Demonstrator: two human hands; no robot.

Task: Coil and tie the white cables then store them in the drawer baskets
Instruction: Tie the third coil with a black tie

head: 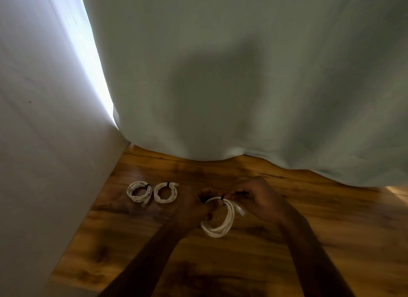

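Head view, hands: both hands meet over the wooden surface (331, 219), bare forearms reaching in from the bottom edge
Left hand (194, 205): fingers curled onto the left side of a coil of white cable (220, 221), pinching its strands near the top
Right hand (258, 199): fingertips pinched together at the top of the same coil, right where a small black tie (222, 197) wraps the strands
Coil in hand: a loose ring of several white loops, its lower part hanging toward or resting on the wood, I cannot tell which; a white plug end (240, 210) sticks out on its right, beside the right hand
Left finished coil (139, 191): lies flat on the wood near the wall, bound by a dark tie at its top right
Second finished coil (165, 192): lies just beside the first, to its right, also with a dark tie at the top; well apart from the coil being held
Curtain (242, 75): pale fabric hangs behind the surface, its hem draping onto the far edge of the wood
Wall (44, 120): plain white, on the left, with a strip of daylight between it and the curtain
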